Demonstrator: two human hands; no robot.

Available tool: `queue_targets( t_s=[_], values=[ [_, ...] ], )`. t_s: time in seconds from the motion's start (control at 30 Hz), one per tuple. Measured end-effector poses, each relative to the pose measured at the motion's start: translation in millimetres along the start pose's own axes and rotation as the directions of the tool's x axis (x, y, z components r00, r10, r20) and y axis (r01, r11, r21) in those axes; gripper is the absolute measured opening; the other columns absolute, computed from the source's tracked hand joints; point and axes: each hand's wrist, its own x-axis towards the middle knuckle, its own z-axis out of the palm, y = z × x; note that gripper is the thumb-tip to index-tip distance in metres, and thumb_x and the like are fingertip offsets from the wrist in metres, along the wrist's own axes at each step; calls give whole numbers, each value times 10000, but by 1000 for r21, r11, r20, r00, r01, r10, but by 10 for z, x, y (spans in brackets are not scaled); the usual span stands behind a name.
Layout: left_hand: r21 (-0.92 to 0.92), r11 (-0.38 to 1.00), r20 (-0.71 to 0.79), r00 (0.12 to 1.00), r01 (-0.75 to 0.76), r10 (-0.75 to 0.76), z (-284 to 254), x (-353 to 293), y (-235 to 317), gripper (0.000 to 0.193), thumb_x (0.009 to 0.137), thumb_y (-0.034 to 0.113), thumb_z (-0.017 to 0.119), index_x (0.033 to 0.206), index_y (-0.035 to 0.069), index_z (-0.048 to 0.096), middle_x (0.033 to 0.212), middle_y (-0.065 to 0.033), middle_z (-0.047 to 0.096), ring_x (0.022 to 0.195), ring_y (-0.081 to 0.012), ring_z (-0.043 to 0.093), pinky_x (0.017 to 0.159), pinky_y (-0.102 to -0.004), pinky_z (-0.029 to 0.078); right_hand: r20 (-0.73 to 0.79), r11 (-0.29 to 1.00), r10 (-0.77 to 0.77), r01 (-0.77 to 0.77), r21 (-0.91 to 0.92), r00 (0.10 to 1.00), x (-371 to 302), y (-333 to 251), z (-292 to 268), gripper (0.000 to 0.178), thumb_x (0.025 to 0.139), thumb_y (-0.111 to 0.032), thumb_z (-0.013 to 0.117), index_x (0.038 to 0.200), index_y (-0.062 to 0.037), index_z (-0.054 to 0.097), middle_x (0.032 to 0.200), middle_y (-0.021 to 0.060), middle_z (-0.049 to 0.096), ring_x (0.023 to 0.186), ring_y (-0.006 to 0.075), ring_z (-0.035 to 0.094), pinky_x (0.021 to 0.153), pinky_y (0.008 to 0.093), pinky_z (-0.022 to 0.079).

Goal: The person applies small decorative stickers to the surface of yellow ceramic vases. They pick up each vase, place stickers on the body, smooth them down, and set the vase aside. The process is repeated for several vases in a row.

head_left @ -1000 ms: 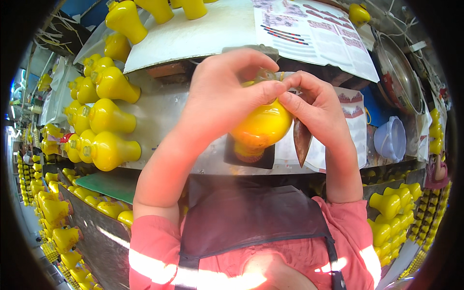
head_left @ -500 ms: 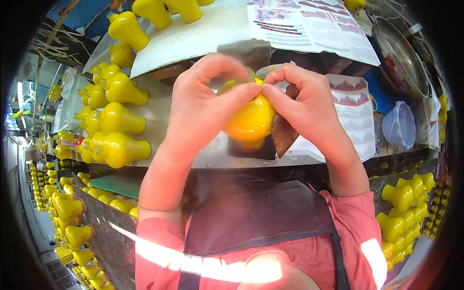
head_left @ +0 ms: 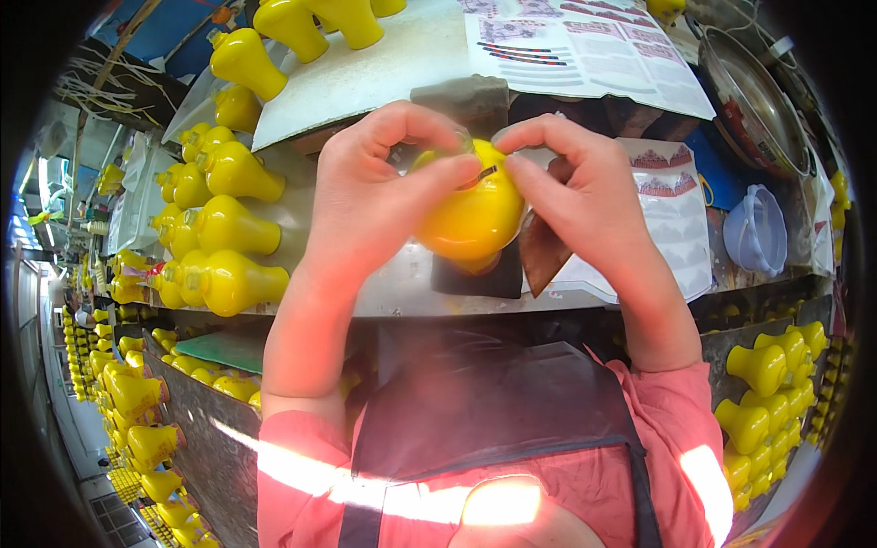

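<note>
A glossy yellow vase [head_left: 468, 219] is tipped with its neck away from me, above a dark square pad [head_left: 475, 279] on the worktable. My left hand [head_left: 379, 187] curls at the left of its neck, thumb and forefinger brought together. From the left thumb tip sticks out a short dark strip [head_left: 488, 173], lying against the yellow surface. On the other side, my right hand [head_left: 585, 183] has thumb and forefinger in a pinch beside the neck; anything between them is too small to make out. A brown wedge-shaped piece [head_left: 545, 258] lies under the right hand.
Several yellow vases [head_left: 237, 226] lie along the left. Printed sheets, one with curved strips [head_left: 521, 55], another with red borders [head_left: 671, 205], cover the back and right. A grey block [head_left: 461, 96] sits beyond my hands. A pale blue basin [head_left: 756, 233] and round pan [head_left: 754, 105] stand right.
My thumbs, which met over the neck, have moved apart. The dark strip now shows beside the left thumb. The vase has shifted slightly.
</note>
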Motion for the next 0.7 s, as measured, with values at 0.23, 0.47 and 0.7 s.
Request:
queue_targets(
  t_s=[0.23,0.47,0.7],
  values=[
    [-326,943,66,997,63,-44,-110,29,-199,214,945,-51,648,1139,9,712,1291,-159,700,1141,-183,665,1036,-338,521,55,988,-142,145,-59,988,145,119,-32,179,920,-84,730,1081,-23,781,830,39,697,662,71,610,653,228,480],
    [-230,972,102,994,52,-29,-204,49,-414,438,911,-82,657,1339,12,670,1308,-146,698,1190,-195,656,1065,-353,515,170,978,-113,140,-156,979,425,78,0,244,863,-213,741,1012,-28,792,820,149,717,731,242,693,690,330,536],
    [-167,983,117,991,77,-58,-282,122,-446,468,849,-60,731,1309,17,693,1219,-93,724,1146,-163,656,1030,-321,515,187,977,-27,66,-205,982,487,-26,81,247,874,-164,786,1027,29,772,822,64,722,687,89,662,609,254,510]
  ],
)
